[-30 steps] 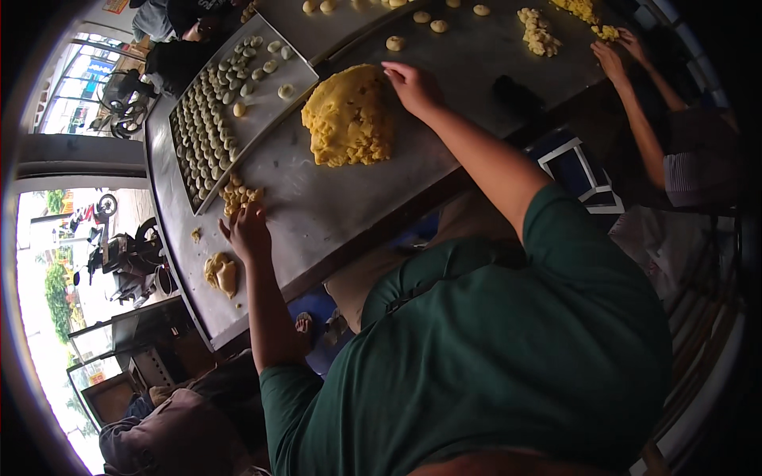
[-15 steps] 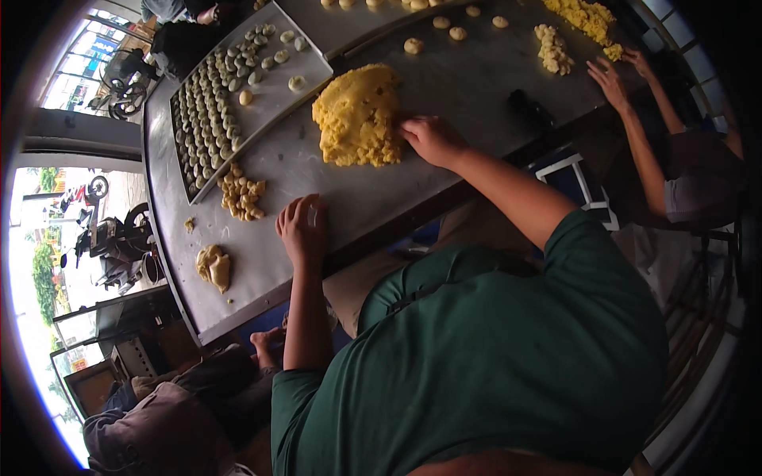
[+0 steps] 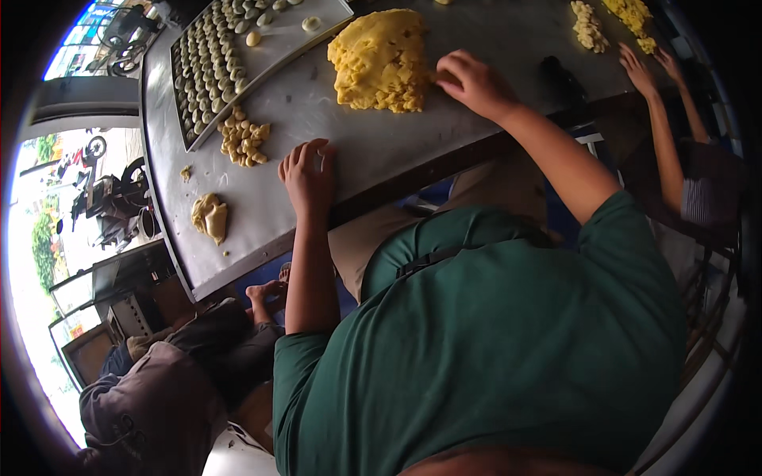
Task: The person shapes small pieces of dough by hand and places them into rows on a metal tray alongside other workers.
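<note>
A large mound of crumbly yellow filling (image 3: 379, 59) sits on the metal table (image 3: 373, 151). My right hand (image 3: 479, 86) is at its right edge, fingers curled and fingertips pinched together; whether a bit of filling is between them is too small to tell. My left hand (image 3: 308, 176) rests near the table's front edge, fingers loosely bent and apart, with nothing visible in it. Left of it lie a cluster of small dough pieces (image 3: 244, 139) and a smooth lump of dough (image 3: 210, 217).
A metal tray (image 3: 274, 70) with rows of small round pastries stands at the far left. At the right, another person's hands (image 3: 639, 70) are near more yellow filling (image 3: 631, 17) and a pale dough pile (image 3: 588, 28). A dark object (image 3: 562, 78) lies near the front edge. Another person (image 3: 159, 397) sits at lower left.
The view has tilted, so the table and its contents sit higher in the picture. My right hand has drawn slightly away from the mound's side, its fingers curled. My left hand stays near the front edge.
</note>
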The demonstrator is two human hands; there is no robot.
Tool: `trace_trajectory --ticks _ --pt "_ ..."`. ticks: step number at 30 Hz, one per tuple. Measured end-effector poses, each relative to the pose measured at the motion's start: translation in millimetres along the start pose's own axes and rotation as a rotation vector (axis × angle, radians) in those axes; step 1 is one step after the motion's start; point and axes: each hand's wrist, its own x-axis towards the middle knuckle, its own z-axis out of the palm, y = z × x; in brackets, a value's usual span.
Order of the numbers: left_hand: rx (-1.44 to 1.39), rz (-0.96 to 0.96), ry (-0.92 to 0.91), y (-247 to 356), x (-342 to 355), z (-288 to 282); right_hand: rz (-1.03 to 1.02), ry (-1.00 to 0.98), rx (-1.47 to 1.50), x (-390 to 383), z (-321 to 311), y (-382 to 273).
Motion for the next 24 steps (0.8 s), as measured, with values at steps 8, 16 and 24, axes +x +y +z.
trace_trajectory --ticks 8,16,24 --pt "-0.015 0.024 -0.001 3 2 1 0.109 -0.033 -0.088 -35 15 6" --pt "-0.056 0.005 0.004 -2 4 4 0.130 0.141 -0.018 -1 34 -3" --pt "-0.094 -0.017 0.014 6 2 -4 0.094 0.209 -0.049 -20 20 2"
